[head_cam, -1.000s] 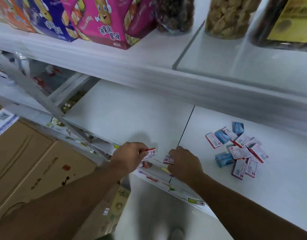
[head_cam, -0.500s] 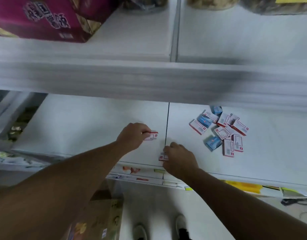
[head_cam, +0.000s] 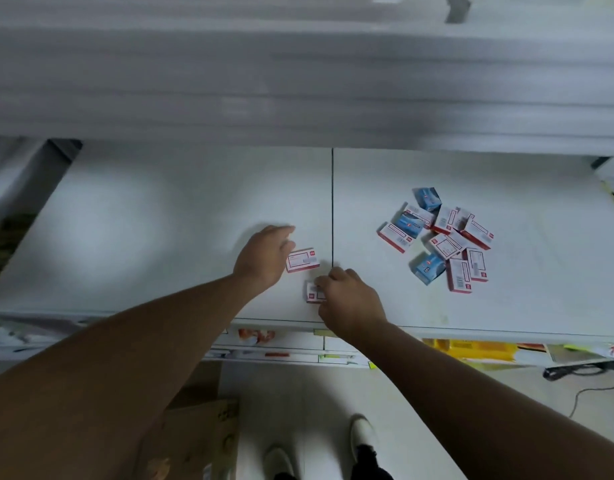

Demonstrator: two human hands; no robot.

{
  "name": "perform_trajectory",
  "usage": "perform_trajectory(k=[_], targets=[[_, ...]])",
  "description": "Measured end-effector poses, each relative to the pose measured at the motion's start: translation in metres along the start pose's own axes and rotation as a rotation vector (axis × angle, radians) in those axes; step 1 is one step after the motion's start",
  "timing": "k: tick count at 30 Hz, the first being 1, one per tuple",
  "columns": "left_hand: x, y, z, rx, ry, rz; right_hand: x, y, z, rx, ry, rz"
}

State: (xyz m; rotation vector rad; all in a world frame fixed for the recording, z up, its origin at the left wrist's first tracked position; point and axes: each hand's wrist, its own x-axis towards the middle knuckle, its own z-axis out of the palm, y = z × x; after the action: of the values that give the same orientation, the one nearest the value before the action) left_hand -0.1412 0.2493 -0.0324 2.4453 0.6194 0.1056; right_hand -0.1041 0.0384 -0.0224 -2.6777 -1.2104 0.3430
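At the front edge of the shelf (head_cam: pixel 160 220), the right hand (head_cam: pixel 350 299) curled around one red-and-white box (head_cam: pixel 312 295), hiding most of it. Just beyond, the left hand (head_cam: pixel 264 254) pinched the left edge of a second box (head_cam: pixel 304 260) lying flat. Farther right, a heap (head_cam: pixel 440 237) held three blue boxes and roughly eight red-and-white ones, overlapped and hard to count.

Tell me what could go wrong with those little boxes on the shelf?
1. The small box in the right hand sits close to the front edge of the shelf; a nudge could tip it onto the floor.
2. The left hand holds the red-and-white box right beside it, so the hands may bump.
3. The loose pile on the right could scatter if an arm sweeps it.
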Motion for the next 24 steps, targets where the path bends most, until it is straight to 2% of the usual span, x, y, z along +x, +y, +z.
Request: perform_trajectory(k=[5,9,17,20,22,24], targets=[[-0.028,-0.011,-0.016,-0.024,0.132,-0.117,0.010,-0.013,-0.007,-0.040,-0.053,-0.067],[-0.060,-0.020,-0.009,-0.101,0.149,-0.174,0.018,-0.020,-0.004,-0.058,-0.078,-0.100],[-0.113,-0.010,0.020,-0.297,0.256,-0.236,0.017,-0.023,0.001,0.022,-0.067,-0.040],[-0.124,0.004,0.023,-0.376,0.318,-0.298,0.002,-0.016,-0.004,0.188,0.026,0.050],[-0.128,0.014,0.025,-0.499,0.348,-0.414,-0.010,-0.012,-0.004,0.414,0.153,0.159],[-0.128,0.027,0.028,-0.643,0.342,-0.532,-0.020,-0.010,-0.002,0.712,0.200,0.270]])
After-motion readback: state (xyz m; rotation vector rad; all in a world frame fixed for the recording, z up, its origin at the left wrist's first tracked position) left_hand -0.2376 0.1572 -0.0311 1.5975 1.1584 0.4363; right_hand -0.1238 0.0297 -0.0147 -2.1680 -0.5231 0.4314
